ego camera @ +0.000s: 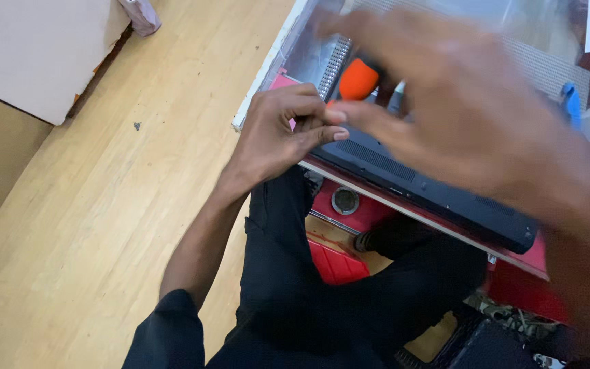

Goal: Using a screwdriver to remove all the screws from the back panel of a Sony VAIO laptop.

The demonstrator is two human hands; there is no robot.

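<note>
My left hand (pixel 278 130) is at the near left corner of a black laptop (pixel 438 195), which lies with its vented underside up. Its thumb and fingertips are pinched together, and nothing shows between them. My right hand (pixel 466 116) is blurred with motion and hovers over the laptop with its fingers spread. An orange screwdriver handle (pixel 358 78) shows in the gap between its thumb and fingers. I cannot tell whether the hand touches the handle.
The laptop rests on a white-edged table (pixel 257 92) with a perforated metal strip (pixel 334 65) and a blue tool (pixel 569 102). Red cases (pixel 339 263) sit below by my dark-trousered legs. Cardboard (pixel 35 55) lies on the wood floor at left.
</note>
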